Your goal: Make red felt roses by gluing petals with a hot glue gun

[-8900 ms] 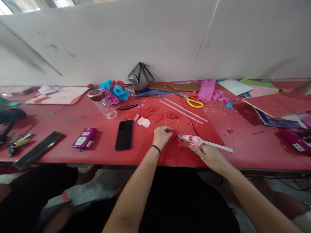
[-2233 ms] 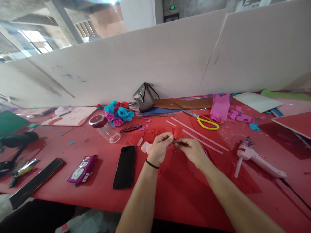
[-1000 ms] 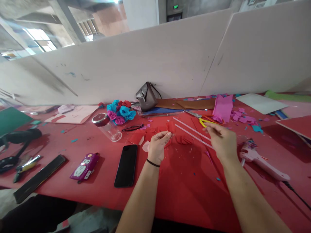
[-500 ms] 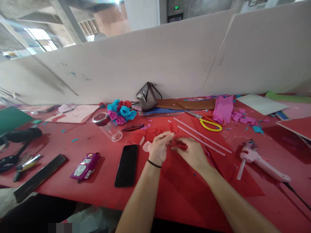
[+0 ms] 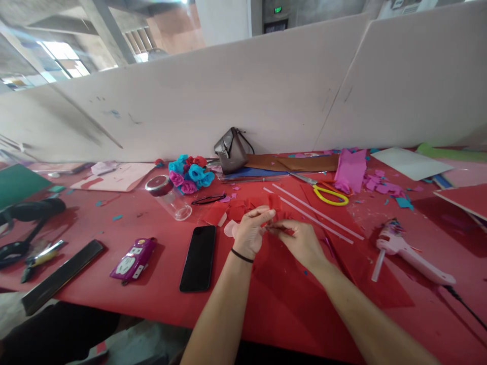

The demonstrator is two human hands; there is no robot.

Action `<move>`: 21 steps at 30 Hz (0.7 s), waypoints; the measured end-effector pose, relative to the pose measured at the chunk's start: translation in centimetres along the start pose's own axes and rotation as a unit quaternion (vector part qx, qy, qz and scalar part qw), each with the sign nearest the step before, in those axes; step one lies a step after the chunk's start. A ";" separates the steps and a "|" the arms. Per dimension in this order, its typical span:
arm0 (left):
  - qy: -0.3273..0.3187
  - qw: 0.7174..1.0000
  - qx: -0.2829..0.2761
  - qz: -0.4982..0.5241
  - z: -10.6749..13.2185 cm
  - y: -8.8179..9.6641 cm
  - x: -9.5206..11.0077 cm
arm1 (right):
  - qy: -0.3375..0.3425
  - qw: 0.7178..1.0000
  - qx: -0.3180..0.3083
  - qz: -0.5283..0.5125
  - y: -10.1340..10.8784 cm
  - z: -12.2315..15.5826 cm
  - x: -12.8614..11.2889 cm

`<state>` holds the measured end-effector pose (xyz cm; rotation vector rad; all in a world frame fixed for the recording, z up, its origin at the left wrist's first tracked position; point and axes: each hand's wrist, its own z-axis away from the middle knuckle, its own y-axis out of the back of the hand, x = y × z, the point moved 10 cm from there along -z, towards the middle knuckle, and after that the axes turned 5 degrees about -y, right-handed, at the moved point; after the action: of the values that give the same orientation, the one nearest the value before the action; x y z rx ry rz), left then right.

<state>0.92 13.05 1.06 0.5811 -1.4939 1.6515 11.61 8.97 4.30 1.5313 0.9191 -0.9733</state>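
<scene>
My left hand (image 5: 251,232), with a black band at the wrist, is closed in a pinch on a small piece of red crepe paper (image 5: 272,203) that sticks up past the thumb. Close on its right, my right hand (image 5: 302,243) has thumb and fingertips pressed together at the lower end of that paper. What lies right between the fingertips is too small to make out clearly. Beneath both hands spreads a sheet of red paper (image 5: 281,289). Pale pink round pieces (image 5: 230,228) lie beside my left hand. Two clear glue sticks (image 5: 319,213) rest beyond my right hand.
Yellow-handled scissors (image 5: 330,195) and a pink glue gun (image 5: 414,256) lie to the right. On the left are a black phone (image 5: 198,258), a purple pouch (image 5: 133,260), a clear jar (image 5: 167,197) and paper flowers (image 5: 190,175). A grey bag (image 5: 231,152) leans against the white partition.
My right hand's thumb and fingers have come together from a wider gap, close to the left fingertips. My left hand has stayed nearly in place.
</scene>
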 end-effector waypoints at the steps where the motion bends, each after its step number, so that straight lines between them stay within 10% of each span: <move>1: -0.002 1.000 0.002 0.000 0.0 0.0 0.1 | -0.003 1.000 -0.003 -0.001 -0.1 0.0 0.1; 21: -0.024 0.998 -0.030 -0.049 0.2 -0.4 0.8 | -0.002 1.000 -0.017 0.022 -0.2 -0.2 0.8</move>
<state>0.75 13.00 1.96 0.6545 -1.5195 1.5230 11.74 9.30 3.51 1.5146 0.8914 -0.9231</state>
